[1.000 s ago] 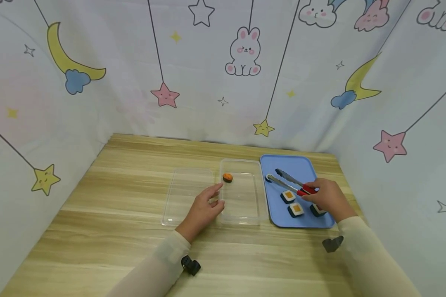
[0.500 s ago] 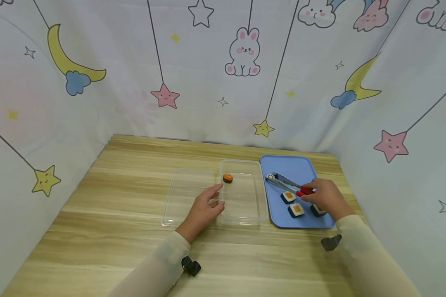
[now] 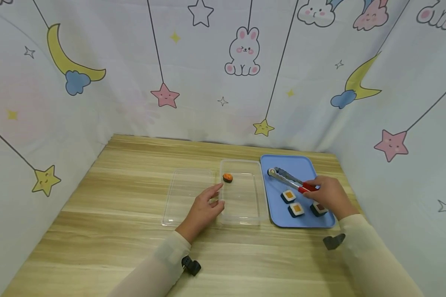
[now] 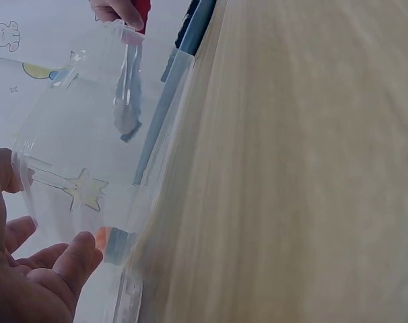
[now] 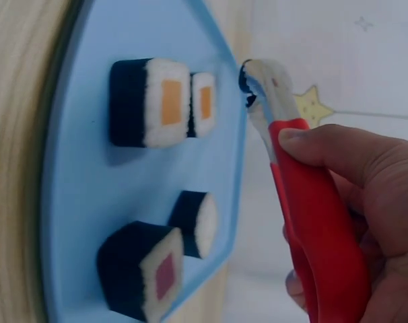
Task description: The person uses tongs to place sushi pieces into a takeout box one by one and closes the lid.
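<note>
My right hand grips red-handled tongs over the blue tray. A small round sushi roll with a dark wrap is between the tong tips near the tray's far left side. My left hand rests at the left rim of a clear plastic container, its fingers spread and touching the wall. Inside the container, at the far left corner, sits an orange-topped sushi piece. Two square sushi rolls with orange centers and one with a dark red center stand on the tray.
A clear plastic lid lies left of the container, partly behind my left hand. Another round roll shows on the tray in the right wrist view. A printed curtain surrounds the wooden table.
The tongs have closed on the small roll, and it has shifted slightly toward the tray's far side. The left hand and container have stayed put.
</note>
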Motion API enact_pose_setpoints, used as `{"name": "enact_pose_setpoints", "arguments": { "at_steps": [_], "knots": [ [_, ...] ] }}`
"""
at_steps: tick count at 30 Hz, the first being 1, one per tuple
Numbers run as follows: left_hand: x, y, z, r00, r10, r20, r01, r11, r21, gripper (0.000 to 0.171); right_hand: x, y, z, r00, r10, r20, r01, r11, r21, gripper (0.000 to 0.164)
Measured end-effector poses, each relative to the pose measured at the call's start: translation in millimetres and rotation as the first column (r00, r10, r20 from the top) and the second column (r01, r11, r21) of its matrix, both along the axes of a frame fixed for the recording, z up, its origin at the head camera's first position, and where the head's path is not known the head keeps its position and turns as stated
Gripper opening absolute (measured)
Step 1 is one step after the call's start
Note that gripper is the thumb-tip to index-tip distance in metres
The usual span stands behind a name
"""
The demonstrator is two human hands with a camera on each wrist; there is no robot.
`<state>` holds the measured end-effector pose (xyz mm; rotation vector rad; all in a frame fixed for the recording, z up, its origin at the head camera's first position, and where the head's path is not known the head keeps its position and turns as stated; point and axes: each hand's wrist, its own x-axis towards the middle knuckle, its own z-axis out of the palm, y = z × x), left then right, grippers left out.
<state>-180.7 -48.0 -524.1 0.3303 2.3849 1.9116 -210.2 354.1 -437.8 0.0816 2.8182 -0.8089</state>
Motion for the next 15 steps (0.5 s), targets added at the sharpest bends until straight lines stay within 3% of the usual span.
{"name": "enact_pose_setpoints", "arguments": {
  "at_steps": [8,15],
  "knots": [
    [-0.1,0,-1.0,1.000,0.004,0.004,-0.004,1.000,-0.002,0.060,-1.2,-7,16.5,0.983,0.091,-0.162,-0.075,0.992,0.100,0.051],
    [-1.6,0,-3.0,1.000,0.003,0.008,-0.003,1.000,-0.002,0.060,-0.1,-27,34.0,0.967,0.147,-0.209,-0.123,0.985,0.124,0.051]
  ]
}}
